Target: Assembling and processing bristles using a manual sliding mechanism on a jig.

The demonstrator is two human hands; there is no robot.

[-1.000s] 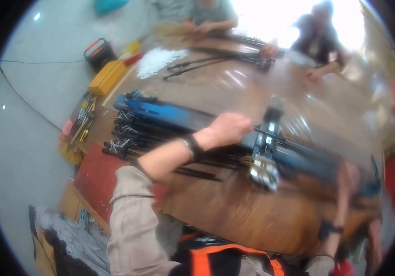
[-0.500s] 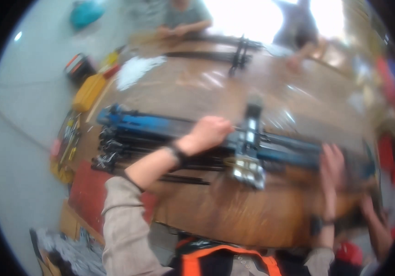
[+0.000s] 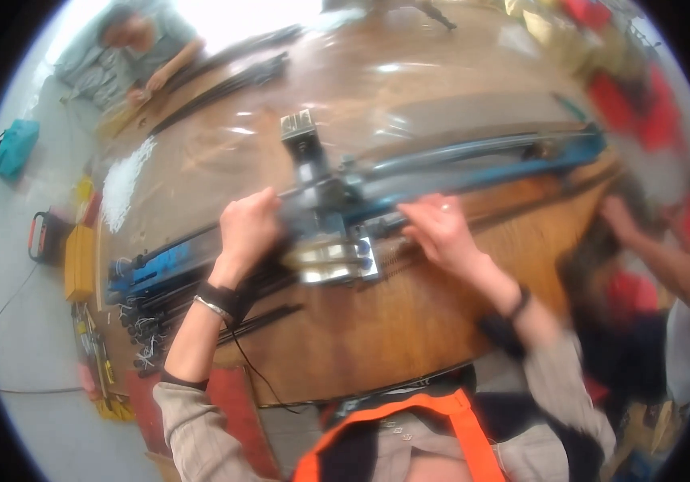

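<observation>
A metal clamp-like fixture (image 3: 317, 189) with a black block and shiny plates stands mid-table, blurred. My left hand (image 3: 250, 229) is closed in a fist just left of it; what it grips, if anything, I cannot make out. Right of the fixture, my right hand (image 3: 445, 233) hovers by the blue rail (image 3: 489, 173), fingers loosely bent and apart, with nothing visible in them. A long grey-black tube (image 3: 457, 153) lies along the rail. Left of my left hand, several thin black rods (image 3: 268, 317) lie beside a blue support (image 3: 160, 263).
The brown wooden table (image 3: 409, 321) has plastic film on its far part. More black rods (image 3: 224, 88) lie near a person (image 3: 148, 48) at the far left. Another person's arm (image 3: 658, 249) reaches in at right. A yellow case (image 3: 79, 263) stands off the left edge.
The view has turned to the right. My right hand has come back leftward from far along the rail to near the fixture. My left hand stays closed on the fixture's left side.
</observation>
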